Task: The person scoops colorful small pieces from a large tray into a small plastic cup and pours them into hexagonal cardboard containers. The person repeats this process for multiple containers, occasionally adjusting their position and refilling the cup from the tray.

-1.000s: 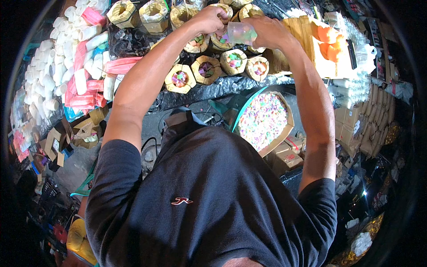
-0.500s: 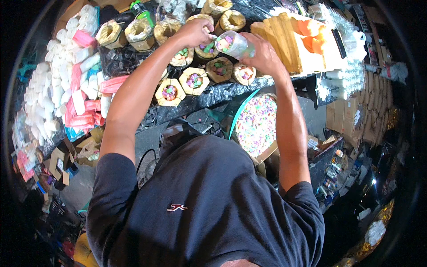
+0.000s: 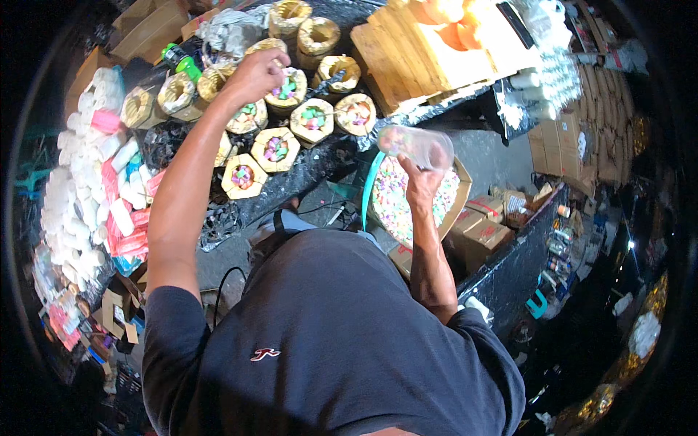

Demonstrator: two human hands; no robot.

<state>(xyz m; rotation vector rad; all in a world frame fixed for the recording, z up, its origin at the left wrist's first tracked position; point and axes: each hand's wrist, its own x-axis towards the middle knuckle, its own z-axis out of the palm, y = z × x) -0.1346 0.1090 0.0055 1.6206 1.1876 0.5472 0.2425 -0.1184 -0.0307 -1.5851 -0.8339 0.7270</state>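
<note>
My left hand (image 3: 254,78) is over a group of hexagonal yellow tubes. Its fingers are curled together, and what they hold, if anything, is too small to make out. Just beside its fingertips, one tube (image 3: 289,89) has green and pink pieces in its mouth. My right hand (image 3: 423,183) grips a clear plastic cup (image 3: 433,143), tilted on its side, with a few coloured pieces at one end. Below the cup stands a large cardboard bin (image 3: 464,190) full of small multicoloured pieces (image 3: 389,192). Several near tubes, such as this one (image 3: 243,176), also contain coloured pieces.
White cylinders (image 3: 73,211) and pink packs (image 3: 131,236) are heaped at the left. A wooden board (image 3: 396,62) with orange things lies at the upper right. Closed cartons (image 3: 483,236) stand right of the bin. A green-capped bottle (image 3: 187,67) is among the far tubes.
My right hand has moved down and away from the tubes with the cup, now over the bin. My left hand stays by the tubes. The whole view has shifted.
</note>
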